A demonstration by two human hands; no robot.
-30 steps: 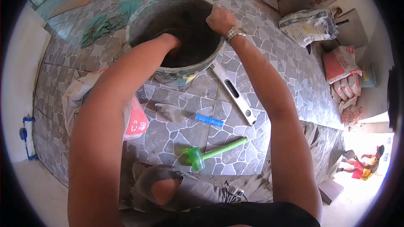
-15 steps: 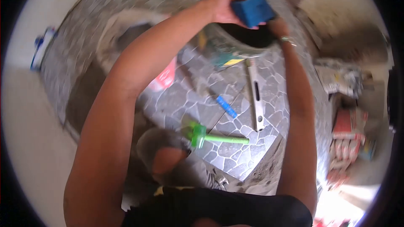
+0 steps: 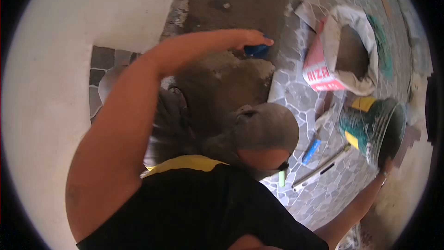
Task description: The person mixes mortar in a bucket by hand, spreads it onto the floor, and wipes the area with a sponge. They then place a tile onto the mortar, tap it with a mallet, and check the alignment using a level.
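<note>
My left hand (image 3: pixel 254 39) is closed on a dark blue box-shaped thing (image 3: pixel 256 51), close over the grey mortar bed (image 3: pixel 231 81). The fingers hold it from above, and its far side is hidden. At the far right, my right hand (image 3: pixel 387 164) grips the rim of a green bucket (image 3: pixel 370 122) with yellow labels. The bucket's mouth faces right in this view, dark inside. Below my left arm, the mortar has a rough, raised edge beside a smoother stretch.
A red-and-white sack (image 3: pixel 323 71) of grey powder stands open beside the bucket. On the patterned tiles (image 3: pixel 289 92) lie a blue-handled tool (image 3: pixel 311 152), a spirit level (image 3: pixel 321 169) and a green handle (image 3: pixel 281 178). My bent knee (image 3: pixel 268 129) is near the mortar; a pale wall (image 3: pixel 60 111) rises at left.
My left hand has carried the blue thing from over the bucket's mouth across to the mortar bed. My view has turned left; my right hand has stayed at the bucket's rim.
</note>
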